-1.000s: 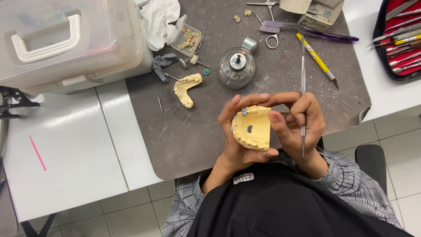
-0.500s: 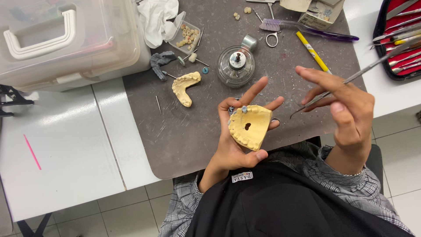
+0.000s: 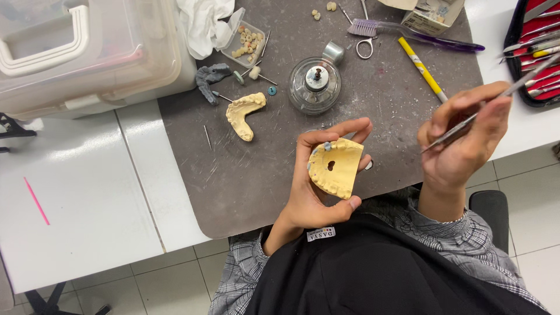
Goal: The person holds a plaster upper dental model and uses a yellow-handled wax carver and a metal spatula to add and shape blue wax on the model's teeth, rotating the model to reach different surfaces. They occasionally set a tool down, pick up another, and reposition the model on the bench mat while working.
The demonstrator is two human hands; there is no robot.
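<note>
Right hand has swung out to the right since a second ago, off the yellow dental cast and now well apart from it, over the edge of the grey mat. It pinches a thin metal instrument between thumb and fingers, tip pointing down-left toward the cast, handle running up-right toward the red-lined tool case.

Left hand hasn't shifted much: closed around the cast, thumb under the lower edge, fingers curled over the top. Cast is held above the mat's near edge, tilted, hole in the middle visible, a few grey-blue bits along its upper rim.

On the mat: second yellow cast lying flat, up-left of the left hand; glass spirit burner just above it; small scissors, purple toothbrush, yellow pen-like tool. Clear plastic storage box on the white desk at left.
</note>
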